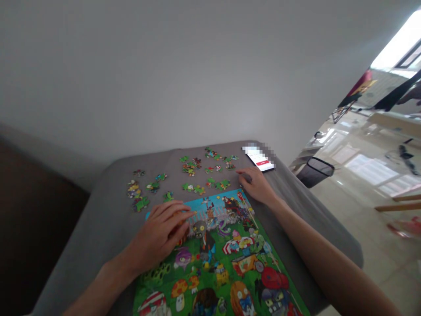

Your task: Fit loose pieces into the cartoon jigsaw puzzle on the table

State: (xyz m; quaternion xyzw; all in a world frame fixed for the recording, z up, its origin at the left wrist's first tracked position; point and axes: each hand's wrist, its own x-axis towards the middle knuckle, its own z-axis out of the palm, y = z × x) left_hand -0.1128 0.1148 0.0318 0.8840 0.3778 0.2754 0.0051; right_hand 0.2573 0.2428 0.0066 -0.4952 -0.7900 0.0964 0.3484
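Note:
A colourful cartoon picture board [213,259] with a green ground and a blue top strip lies on the grey cloth in front of me. My left hand [161,232] rests on its upper left part, fingers stretched out, covering some of the picture. Beyond the top right corner, my right hand [255,184] lies on the cloth with its index finger and thumb apart; nothing shows in it. Loose jigsaw pieces lie past the board: a left group [140,197], a middle group [190,166], and several pieces [219,183] left of my right hand.
A phone [259,159] with a lit screen lies at the back right of the grey-covered table [108,210], behind my right hand. A pale wall [184,79] rises directly behind the table. On the tiled floor to the right stands a dark bin [315,172].

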